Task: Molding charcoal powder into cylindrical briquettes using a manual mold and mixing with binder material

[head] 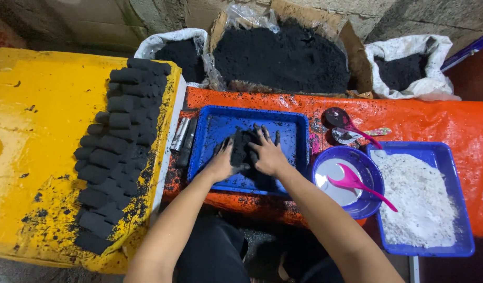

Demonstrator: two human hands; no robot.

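Pressing down into a heap of black paste (245, 149), both hands are working side by side inside the blue tray (299, 131). The left hand (222, 162) is cupping the near left edge of the heap, fingers curled against it, and the right hand (269, 154) is lying flat on top with its fingers spread wide; neither one is closing around anything, both are just pushing on the dark mass. That heap is sitting in the middle of the tray, and the tray is resting on the orange sheet (461, 126).

To the left, a yellow board (37, 131) is carrying the finished black blocks (118, 152), lined up in rows along its right edge; they are running together too much for an exact count, but there are well over twenty. Two short metal tubes (184, 139) are lying between that board and the tray.

To the right, one round blue bowl (369, 202) is holding white liquid and a pink spoon (356, 183). Two more spoons (348, 128) are lying just behind it on the sheet, one dark with black powder, so that is three spoons in all. One second blue tray (453, 157), farther right, is holding white powder.

Along the back wall, three containers of black powder are standing: one white sack on the left (152, 44), one lined cardboard box (351, 47) in the middle, and another white sack on the right (435, 84).
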